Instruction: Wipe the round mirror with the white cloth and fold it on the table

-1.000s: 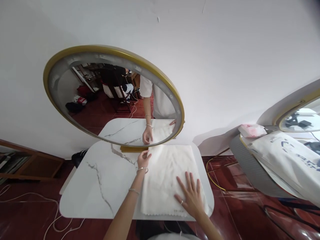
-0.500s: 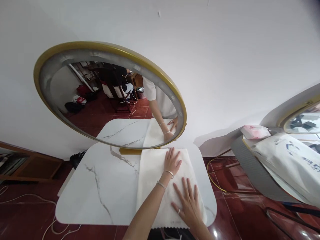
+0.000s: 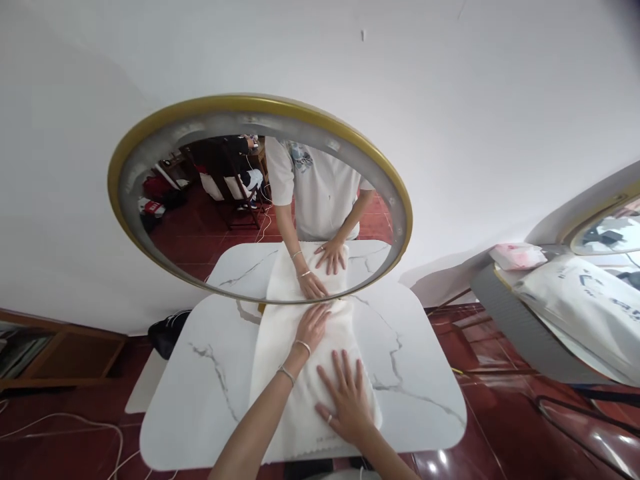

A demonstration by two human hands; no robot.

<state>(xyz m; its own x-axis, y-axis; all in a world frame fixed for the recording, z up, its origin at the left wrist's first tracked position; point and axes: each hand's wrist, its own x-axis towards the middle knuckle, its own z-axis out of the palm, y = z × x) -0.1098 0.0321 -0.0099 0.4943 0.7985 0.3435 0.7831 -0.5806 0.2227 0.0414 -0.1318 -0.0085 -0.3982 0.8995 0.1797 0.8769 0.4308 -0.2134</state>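
Note:
A white cloth point(image 3: 273, 343) with a scalloped edge lies lengthwise on the marbled white tabletop point(image 3: 185, 400). Soft wrinkles run through it, and faint lettering shows at its near end. At the far end of the cloth, my left hand point(image 3: 311, 325) lies with its fingers close together, pointing away and to the right; two bracelets circle that wrist. My right hand point(image 3: 346, 399), with a ring on it, presses flat on the nearer right part, fingers spread. Both hands and the cloth also appear in the round mirror.
A round gold-rimmed mirror point(image 3: 260, 103) stands at the table's far side, over the cloth's far end. To the right, another table holds a printed white bag point(image 3: 585, 300) and a pink-white packet point(image 3: 519, 256). A black bag point(image 3: 167, 335) and cables point(image 3: 65, 417) are at left.
The cloth has shifted left across the tabletop and become more wrinkled and curved. My left hand's fingers have drawn together and turned rightward. My right hand has moved left with the cloth.

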